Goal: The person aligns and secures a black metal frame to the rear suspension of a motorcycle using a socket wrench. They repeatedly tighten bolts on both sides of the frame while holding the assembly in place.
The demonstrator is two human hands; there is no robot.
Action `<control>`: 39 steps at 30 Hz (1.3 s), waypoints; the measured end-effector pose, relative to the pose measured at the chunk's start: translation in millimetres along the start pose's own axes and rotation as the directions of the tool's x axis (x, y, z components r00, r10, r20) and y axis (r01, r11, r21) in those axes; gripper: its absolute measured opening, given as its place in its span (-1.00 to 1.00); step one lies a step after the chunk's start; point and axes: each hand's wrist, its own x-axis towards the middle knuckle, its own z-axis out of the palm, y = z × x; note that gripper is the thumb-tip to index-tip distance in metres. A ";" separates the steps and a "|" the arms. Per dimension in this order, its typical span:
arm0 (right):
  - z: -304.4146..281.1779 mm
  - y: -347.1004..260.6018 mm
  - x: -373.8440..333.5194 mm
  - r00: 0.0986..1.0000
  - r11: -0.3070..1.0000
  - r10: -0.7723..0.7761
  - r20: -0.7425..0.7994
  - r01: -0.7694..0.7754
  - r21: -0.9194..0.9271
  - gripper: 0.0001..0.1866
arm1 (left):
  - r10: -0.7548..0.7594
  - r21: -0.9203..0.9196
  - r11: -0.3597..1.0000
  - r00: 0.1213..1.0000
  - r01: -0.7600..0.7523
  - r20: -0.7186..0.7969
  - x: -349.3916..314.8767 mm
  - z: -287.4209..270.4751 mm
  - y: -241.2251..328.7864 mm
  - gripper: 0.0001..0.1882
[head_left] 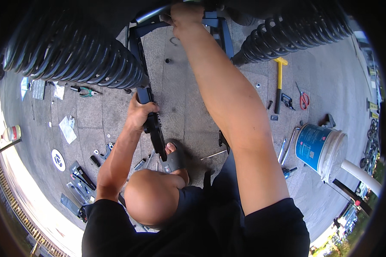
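Note:
My left hand (pixel 140 113) is closed round a long dark metal frame arm (pixel 137 53), its thumb across the top. Toward me, below that hand, the arm ends in a black piece with a toothed edge (pixel 155 132). My right hand (pixel 187 16) reaches far up to the frame's dark blue crossbar (pixel 152 28). Its fingers are mostly hidden in the dark at the top edge, so its grip does not show. Large black coil springs, one on the left (pixel 79 60) and one on the right (pixel 291 34), flank the frame.
Right: a yellow-headed hammer (pixel 279 79), red-handled scissors (pixel 304 100), a blue-and-white bucket (pixel 317 147). Left: green-handled pliers (pixel 89 92), a plastic bag (pixel 67 128), a white disc (pixel 58 160), several loose parts. A screwdriver (pixel 213 155) lies near my sandalled foot (pixel 172 156).

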 end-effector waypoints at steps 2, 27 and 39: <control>1.1 -1.5 -5.4 0.999 0.999 -0.037 0.003 0.037 0.012 -0.71 | -0.005 -0.019 1.000 1.000 0.005 0.018 1.2 -0.9 -0.2 -0.63; -10.3 -8.6 2.2 0.985 0.958 0.026 0.170 0.024 -0.285 -0.94 | -0.111 -0.048 0.992 0.993 0.114 0.049 -5.2 -1.0 12.9 -0.60; -23.8 -16.8 -15.6 0.980 0.971 0.038 0.195 0.010 -0.239 -0.90 | -0.216 -0.049 0.974 0.973 0.221 0.083 -11.3 -11.4 22.1 -0.39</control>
